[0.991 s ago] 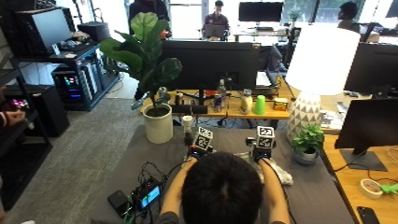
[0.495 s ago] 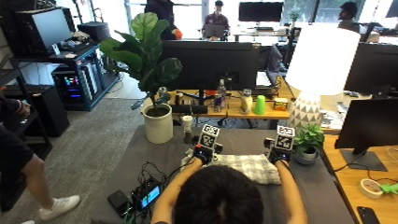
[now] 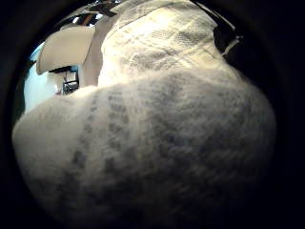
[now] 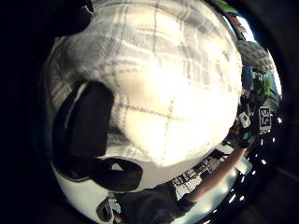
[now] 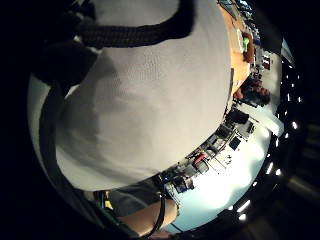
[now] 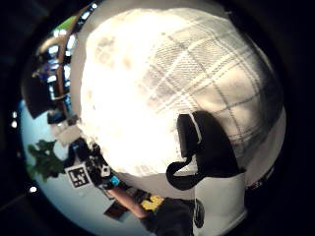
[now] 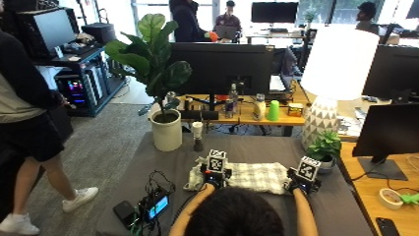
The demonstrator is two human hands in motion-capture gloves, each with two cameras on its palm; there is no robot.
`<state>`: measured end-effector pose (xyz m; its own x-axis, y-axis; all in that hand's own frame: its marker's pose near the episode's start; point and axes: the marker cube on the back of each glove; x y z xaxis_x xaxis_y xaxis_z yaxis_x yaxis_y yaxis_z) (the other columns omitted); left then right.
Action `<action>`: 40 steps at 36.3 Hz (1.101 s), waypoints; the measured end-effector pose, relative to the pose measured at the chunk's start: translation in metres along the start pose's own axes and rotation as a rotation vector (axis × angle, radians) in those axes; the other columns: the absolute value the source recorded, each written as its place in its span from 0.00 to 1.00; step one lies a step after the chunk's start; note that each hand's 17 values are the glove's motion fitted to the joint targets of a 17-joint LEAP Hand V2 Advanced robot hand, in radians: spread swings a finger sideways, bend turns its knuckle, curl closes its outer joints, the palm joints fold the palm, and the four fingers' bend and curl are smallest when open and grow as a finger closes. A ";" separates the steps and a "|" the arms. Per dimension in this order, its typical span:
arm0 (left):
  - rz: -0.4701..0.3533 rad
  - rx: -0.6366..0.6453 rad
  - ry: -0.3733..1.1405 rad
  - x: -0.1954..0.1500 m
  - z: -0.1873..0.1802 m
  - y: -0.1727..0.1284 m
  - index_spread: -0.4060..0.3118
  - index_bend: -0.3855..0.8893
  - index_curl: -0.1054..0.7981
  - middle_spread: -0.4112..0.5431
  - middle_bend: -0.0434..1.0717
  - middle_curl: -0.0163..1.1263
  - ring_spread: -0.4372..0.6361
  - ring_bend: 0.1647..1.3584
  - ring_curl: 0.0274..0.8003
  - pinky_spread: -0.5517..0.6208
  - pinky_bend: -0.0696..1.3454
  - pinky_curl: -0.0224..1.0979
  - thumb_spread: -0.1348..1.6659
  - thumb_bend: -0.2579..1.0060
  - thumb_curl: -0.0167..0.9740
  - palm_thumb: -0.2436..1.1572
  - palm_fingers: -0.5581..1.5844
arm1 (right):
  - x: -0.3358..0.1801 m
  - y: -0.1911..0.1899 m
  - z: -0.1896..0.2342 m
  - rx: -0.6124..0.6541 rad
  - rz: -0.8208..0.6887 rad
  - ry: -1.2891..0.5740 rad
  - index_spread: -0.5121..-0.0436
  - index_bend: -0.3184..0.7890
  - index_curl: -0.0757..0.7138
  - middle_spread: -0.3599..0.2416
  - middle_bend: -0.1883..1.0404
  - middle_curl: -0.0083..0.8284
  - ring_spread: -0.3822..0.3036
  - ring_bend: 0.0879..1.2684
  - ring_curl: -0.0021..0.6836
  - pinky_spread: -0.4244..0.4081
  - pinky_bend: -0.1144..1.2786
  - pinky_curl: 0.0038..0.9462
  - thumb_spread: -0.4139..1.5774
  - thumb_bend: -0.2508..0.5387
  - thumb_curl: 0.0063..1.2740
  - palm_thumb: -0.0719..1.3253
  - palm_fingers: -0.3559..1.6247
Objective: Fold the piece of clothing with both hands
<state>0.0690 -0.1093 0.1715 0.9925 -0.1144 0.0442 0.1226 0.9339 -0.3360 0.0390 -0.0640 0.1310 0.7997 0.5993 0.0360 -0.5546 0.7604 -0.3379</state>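
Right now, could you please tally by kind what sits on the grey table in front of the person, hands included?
Checked cloth: 1
Gloved hands: 2, left hand and right hand, each at one end of the cloth
Potted plants: 2, a tall plant in a white pot and a small plant
Lamp: 1
Dark bottle: 1
Total: 7

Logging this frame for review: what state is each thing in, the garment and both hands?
Plaid garment: lying on the grey table, stretched between the hands, left edge bunched.
Left hand: on the garment's left end, gripping cloth.
Right hand: at the garment's right end, gripping cloth.
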 end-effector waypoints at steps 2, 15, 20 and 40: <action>0.005 -0.017 0.008 0.001 0.000 0.001 0.38 0.43 0.54 0.39 0.14 0.27 0.34 0.30 0.48 0.44 0.35 0.39 0.82 0.21 0.24 0.34 0.48 | -0.003 -0.001 0.003 0.027 0.003 -0.002 0.65 0.31 0.41 0.61 0.32 0.54 0.61 0.33 0.62 0.74 0.47 0.44 0.79 0.29 0.38 0.53 0.44; 0.003 -0.058 0.074 -0.007 0.002 0.000 0.37 0.44 0.55 0.40 0.15 0.24 0.35 0.30 0.47 0.44 0.36 0.38 0.81 0.20 0.25 0.37 0.49 | -0.027 -0.006 -0.006 0.219 0.051 -0.078 0.72 0.35 0.29 0.49 0.40 0.57 0.35 0.49 0.66 0.32 0.60 0.45 0.78 0.41 0.40 0.72 0.71; 0.018 -0.095 0.144 -0.012 0.000 0.002 0.37 0.44 0.56 0.40 0.15 0.24 0.36 0.29 0.47 0.45 0.35 0.38 0.81 0.20 0.25 0.38 0.47 | -0.036 -0.002 -0.030 0.192 0.039 -0.227 0.70 0.42 0.36 0.43 0.44 0.60 0.29 0.50 0.70 0.24 0.59 0.47 0.70 0.39 0.43 0.78 0.79; -0.207 0.385 0.726 -0.144 -0.120 0.042 0.40 0.43 0.57 0.42 0.17 0.25 0.37 0.30 0.44 0.48 0.32 0.36 0.88 0.22 0.21 0.36 0.53 | -0.298 0.109 -0.043 0.295 -0.447 -0.194 0.66 0.49 0.57 0.39 0.50 0.65 0.22 0.44 0.71 0.18 0.52 0.47 0.40 0.28 0.54 0.81 0.84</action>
<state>-0.0681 -0.0940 0.0385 0.7217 -0.3620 -0.5901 0.4231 0.9053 -0.0380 -0.2496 -0.1704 0.0434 0.9300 0.2165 0.2970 -0.2346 0.9717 0.0265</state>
